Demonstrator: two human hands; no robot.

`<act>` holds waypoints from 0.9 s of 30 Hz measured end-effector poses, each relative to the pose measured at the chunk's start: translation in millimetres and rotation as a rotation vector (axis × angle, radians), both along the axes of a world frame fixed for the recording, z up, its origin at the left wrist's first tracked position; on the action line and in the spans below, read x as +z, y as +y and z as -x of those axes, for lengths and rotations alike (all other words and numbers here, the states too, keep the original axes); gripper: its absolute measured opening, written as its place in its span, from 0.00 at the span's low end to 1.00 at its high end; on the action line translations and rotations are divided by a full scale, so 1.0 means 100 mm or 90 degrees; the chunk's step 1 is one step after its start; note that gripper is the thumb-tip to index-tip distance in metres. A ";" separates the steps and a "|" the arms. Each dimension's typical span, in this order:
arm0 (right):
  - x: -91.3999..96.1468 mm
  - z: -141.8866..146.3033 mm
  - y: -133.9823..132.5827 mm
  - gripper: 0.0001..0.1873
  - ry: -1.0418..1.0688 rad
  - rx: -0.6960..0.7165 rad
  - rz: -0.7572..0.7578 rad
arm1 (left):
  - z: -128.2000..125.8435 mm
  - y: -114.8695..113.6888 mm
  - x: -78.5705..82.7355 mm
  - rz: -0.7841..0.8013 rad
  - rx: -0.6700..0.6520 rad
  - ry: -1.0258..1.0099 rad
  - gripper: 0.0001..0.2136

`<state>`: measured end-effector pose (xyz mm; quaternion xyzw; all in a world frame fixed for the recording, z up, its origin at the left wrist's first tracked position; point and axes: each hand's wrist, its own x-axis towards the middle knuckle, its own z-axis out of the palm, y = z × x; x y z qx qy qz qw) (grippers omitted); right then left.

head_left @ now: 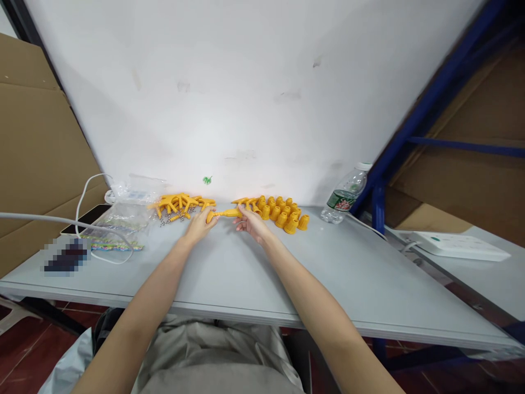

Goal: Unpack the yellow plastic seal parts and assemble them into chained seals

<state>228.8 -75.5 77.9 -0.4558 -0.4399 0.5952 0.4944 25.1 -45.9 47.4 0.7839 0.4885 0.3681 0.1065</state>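
Observation:
A long yellow plastic piece (228, 213) spans the space between my hands, narrow and ridged on its left half and thicker on its right. My left hand (199, 226) is closed on its left end, and my right hand (251, 224) pinches the right end, with some fingers loosely curled. To the left of my left hand lies a heap of yellow branched plastic parts (180, 202) with small metal bits among them. Several yellow thimble-shaped caps (281, 219) stand right of my right hand, and some pointed yellow parts (246, 202) lie behind it.
On the left of the grey table (241, 279) are clear plastic bags (127, 216), a dark phone-like slab (88, 218), a white cable (77, 205) and a pixelated dark item (68, 257). A water bottle (346, 196) leans at the right, before a white power strip (461, 245).

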 end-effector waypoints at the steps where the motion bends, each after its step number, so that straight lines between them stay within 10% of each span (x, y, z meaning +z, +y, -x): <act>1: -0.01 0.00 0.01 0.14 0.001 -0.002 0.000 | 0.00 0.00 0.00 0.001 0.001 0.001 0.14; 8: -0.10 0.00 0.09 0.14 0.053 -0.031 -0.029 | -0.02 0.01 -0.03 -0.010 0.018 -0.056 0.25; 13: -0.13 -0.16 0.25 0.21 0.025 -0.229 -0.176 | -0.04 0.05 -0.10 -0.060 0.022 -0.086 0.26; 17: -0.17 -0.20 0.39 0.23 -0.292 -0.342 -0.332 | -0.07 0.06 -0.14 -0.039 0.009 -0.054 0.19; 27: -0.35 0.16 0.55 0.24 -0.995 -0.098 -0.405 | -0.08 0.06 -0.16 0.021 -0.019 -0.040 0.17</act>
